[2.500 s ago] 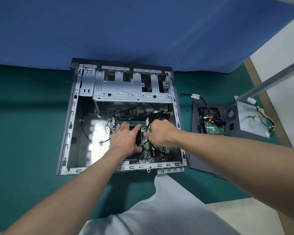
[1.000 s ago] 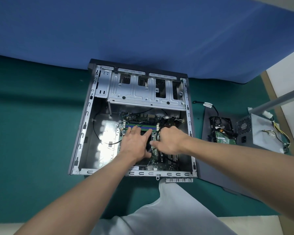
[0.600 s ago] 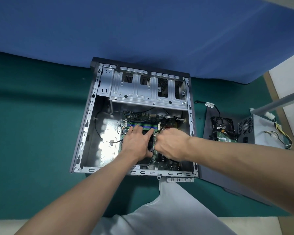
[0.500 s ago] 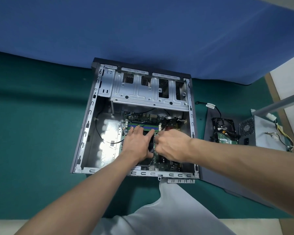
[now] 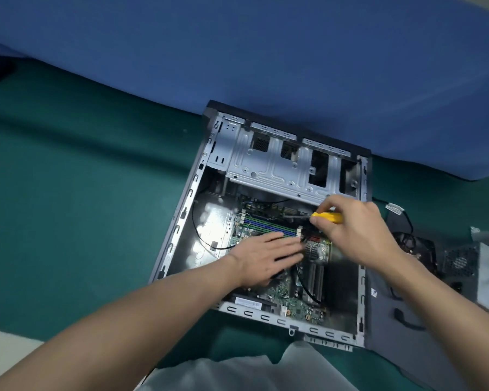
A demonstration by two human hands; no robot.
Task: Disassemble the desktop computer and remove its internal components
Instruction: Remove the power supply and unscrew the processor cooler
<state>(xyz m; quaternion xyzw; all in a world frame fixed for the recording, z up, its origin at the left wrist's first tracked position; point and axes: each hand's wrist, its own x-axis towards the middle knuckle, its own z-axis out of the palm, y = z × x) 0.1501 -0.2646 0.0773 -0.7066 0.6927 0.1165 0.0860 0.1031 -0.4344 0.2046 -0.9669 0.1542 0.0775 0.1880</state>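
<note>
Inside, motherboard seated in open case; left hand laid flat on it, grip released; yellow screwdriver grasped in right hand grip.

The teal-green covered surface carries the open computer case at centre. The case's dark grey side panel lies flat at four o'clock, touching the case. A labelled cable lies at three o'clock.
</note>
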